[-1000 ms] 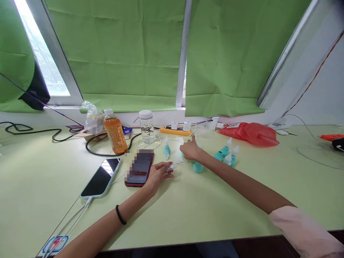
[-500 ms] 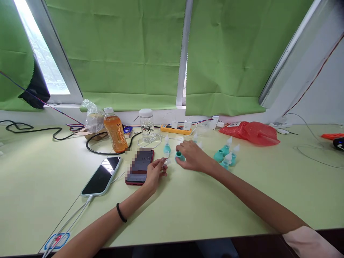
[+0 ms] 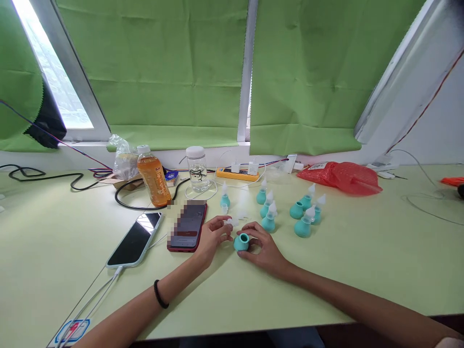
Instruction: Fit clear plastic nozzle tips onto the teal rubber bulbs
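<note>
My right hand grips a teal rubber bulb by its right side, its round opening facing up. Just to the left, my left hand pinches a small clear plastic nozzle piece between thumb and fingertips. Behind the hands stands a teal bulb with a clear pointed tip. Several more tipped bulbs, among them one nearby and one farther right, stand on the table. An open bulb without a tip sits among the right group. Small clear pieces lie behind my right fingers.
Left of my hands lie a red-cased phone and a white-cased phone with a cable. Toward the window stand an orange drink bottle, a clear jar, a yellow power strip and a red plastic bag.
My right hand has drawn the open teal bulb toward me, away from the other bulbs. My left hand has shifted slightly right, still pinching the clear nozzle piece.
</note>
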A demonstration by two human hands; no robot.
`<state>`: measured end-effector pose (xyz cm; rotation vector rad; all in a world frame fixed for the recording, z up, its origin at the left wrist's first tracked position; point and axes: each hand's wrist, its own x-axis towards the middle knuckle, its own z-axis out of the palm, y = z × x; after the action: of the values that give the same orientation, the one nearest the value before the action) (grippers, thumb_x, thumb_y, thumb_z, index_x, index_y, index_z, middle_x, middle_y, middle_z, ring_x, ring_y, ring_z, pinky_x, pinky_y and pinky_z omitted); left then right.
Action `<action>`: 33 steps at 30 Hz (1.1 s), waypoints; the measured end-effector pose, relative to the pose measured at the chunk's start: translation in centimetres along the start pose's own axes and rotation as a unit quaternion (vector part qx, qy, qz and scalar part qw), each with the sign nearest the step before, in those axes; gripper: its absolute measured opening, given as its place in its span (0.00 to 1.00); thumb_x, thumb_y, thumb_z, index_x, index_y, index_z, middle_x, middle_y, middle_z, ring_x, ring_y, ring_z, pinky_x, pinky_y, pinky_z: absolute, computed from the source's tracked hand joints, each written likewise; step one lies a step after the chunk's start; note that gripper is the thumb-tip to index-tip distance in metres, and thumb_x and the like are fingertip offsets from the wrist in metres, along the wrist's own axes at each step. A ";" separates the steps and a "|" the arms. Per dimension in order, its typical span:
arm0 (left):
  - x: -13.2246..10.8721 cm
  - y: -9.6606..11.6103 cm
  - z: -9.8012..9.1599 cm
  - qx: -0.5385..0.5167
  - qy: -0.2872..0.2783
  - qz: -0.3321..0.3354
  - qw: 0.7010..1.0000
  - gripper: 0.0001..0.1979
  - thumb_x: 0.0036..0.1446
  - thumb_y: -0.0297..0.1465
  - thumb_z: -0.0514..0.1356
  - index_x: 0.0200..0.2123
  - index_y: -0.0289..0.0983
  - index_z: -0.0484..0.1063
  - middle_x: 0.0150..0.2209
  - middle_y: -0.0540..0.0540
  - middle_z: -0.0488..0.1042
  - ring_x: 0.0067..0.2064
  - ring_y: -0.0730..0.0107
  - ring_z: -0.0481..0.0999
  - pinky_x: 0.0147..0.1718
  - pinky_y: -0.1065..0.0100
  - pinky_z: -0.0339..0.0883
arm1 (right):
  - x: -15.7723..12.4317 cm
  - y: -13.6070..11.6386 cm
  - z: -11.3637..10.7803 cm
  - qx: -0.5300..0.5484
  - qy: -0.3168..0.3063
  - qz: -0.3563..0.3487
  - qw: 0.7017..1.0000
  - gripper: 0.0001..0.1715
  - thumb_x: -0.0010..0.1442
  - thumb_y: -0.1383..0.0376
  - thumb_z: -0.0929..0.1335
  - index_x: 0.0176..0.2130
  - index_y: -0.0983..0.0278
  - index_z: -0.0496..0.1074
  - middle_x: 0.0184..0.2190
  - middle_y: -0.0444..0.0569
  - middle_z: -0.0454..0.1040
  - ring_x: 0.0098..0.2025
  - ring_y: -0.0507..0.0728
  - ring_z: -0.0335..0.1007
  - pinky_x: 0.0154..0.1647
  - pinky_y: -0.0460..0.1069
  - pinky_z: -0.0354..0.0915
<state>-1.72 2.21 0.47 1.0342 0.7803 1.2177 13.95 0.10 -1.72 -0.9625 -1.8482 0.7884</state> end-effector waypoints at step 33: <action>-0.1 0.8 0.4 0.169 -0.105 -0.001 0.980 0.18 0.41 0.38 0.62 0.30 0.28 0.68 0.17 0.51 0.65 0.16 0.79 0.63 0.14 0.73 0.64 | 0.5 1.3 -0.8 -0.258 0.076 -0.121 0.955 0.10 0.44 0.74 0.60 0.30 0.65 0.64 0.25 0.47 0.68 0.27 0.54 0.63 0.27 0.46 0.59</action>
<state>-1.60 2.08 1.34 1.4148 0.8383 0.9723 14.90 1.29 -2.20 -1.0499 -2.0251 0.0707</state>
